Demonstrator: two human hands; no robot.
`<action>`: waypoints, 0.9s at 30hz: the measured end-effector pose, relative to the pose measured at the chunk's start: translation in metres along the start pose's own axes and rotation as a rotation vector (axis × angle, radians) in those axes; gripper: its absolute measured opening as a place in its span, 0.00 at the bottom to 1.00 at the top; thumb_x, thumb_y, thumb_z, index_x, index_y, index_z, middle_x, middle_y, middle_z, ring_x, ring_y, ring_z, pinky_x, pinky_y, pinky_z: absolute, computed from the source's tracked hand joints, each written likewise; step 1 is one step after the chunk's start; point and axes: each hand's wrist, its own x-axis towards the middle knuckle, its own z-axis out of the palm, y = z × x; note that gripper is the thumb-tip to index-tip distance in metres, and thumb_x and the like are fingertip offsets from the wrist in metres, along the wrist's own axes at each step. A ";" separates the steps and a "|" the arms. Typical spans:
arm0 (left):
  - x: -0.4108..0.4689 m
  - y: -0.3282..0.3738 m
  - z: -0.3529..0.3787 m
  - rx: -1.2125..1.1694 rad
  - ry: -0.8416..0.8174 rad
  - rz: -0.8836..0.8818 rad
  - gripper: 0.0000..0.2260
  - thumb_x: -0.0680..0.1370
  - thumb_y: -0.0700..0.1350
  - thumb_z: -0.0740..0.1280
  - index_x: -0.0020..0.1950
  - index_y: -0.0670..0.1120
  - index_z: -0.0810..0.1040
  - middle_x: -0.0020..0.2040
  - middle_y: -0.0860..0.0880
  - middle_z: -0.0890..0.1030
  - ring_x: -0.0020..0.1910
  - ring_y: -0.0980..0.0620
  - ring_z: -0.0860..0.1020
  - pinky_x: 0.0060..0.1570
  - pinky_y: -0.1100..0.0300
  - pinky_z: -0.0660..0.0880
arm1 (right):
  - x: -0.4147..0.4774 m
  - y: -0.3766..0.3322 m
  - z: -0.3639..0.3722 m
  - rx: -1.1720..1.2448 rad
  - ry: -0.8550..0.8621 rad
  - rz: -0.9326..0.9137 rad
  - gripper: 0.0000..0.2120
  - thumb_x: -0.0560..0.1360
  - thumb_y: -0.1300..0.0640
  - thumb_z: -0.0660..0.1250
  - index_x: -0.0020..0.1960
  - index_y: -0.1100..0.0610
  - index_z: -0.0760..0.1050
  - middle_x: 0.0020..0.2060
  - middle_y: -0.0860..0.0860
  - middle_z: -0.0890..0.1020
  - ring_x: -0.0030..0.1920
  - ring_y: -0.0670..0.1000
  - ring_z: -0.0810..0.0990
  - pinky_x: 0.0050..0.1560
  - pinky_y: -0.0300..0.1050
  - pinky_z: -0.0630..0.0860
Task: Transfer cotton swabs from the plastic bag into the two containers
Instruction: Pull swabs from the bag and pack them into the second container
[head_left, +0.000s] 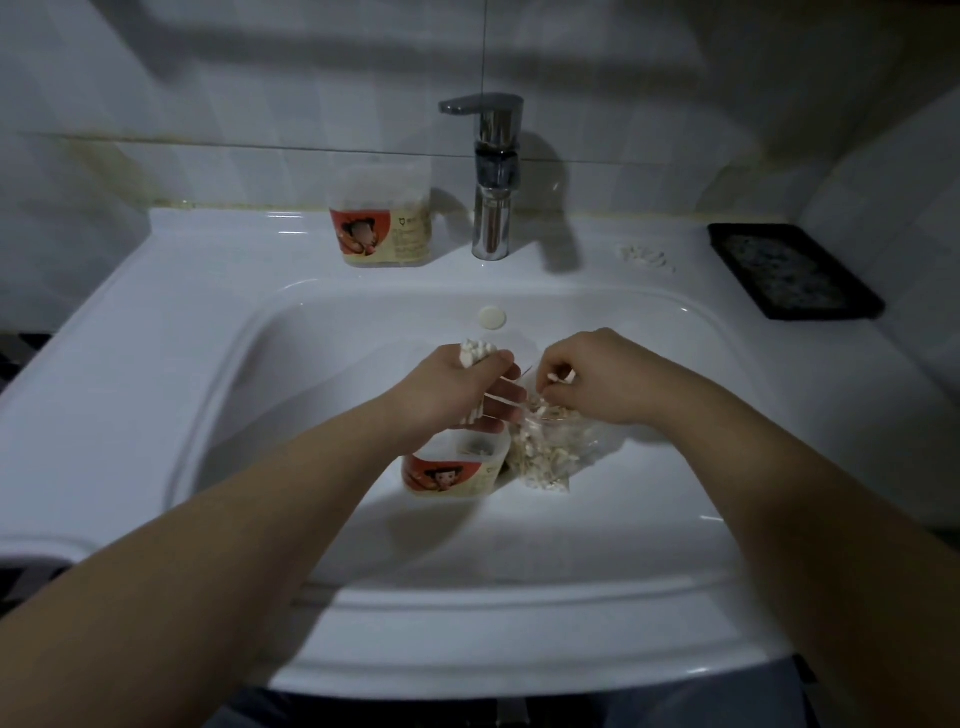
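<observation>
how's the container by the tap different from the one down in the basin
The ledge container stands on the sink rim beside the faucet; the basin container sits in the bowl beside the plastic bag. The ledge container looks packed full; the basin container looks nearly empty. The ledge container stands unobstructed; the left hand, gripping cotton swabs, partly hides the basin container. Both carry the same red and cream label.

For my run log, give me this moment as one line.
left hand: grips swab bundle over near container | right hand: pinches swabs at plastic bag | far container: beside faucet
</observation>
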 end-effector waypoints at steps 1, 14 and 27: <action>0.000 0.000 0.000 0.014 -0.001 -0.005 0.14 0.84 0.48 0.63 0.58 0.38 0.80 0.50 0.40 0.87 0.50 0.40 0.85 0.51 0.50 0.83 | 0.000 0.001 -0.001 0.005 0.020 0.007 0.03 0.76 0.55 0.71 0.49 0.49 0.84 0.45 0.44 0.84 0.45 0.43 0.80 0.46 0.39 0.76; 0.004 -0.005 0.001 0.108 -0.009 -0.004 0.12 0.83 0.48 0.65 0.56 0.40 0.81 0.48 0.42 0.87 0.49 0.41 0.86 0.54 0.45 0.82 | -0.005 0.000 -0.003 0.044 0.032 0.087 0.10 0.76 0.54 0.73 0.56 0.48 0.85 0.49 0.47 0.84 0.37 0.41 0.81 0.45 0.39 0.80; 0.007 -0.006 0.000 0.113 0.006 -0.008 0.12 0.83 0.48 0.65 0.54 0.40 0.81 0.48 0.42 0.87 0.48 0.42 0.86 0.51 0.47 0.83 | -0.010 -0.004 -0.022 0.209 0.189 0.169 0.05 0.73 0.59 0.76 0.46 0.49 0.86 0.34 0.43 0.85 0.30 0.41 0.84 0.43 0.39 0.80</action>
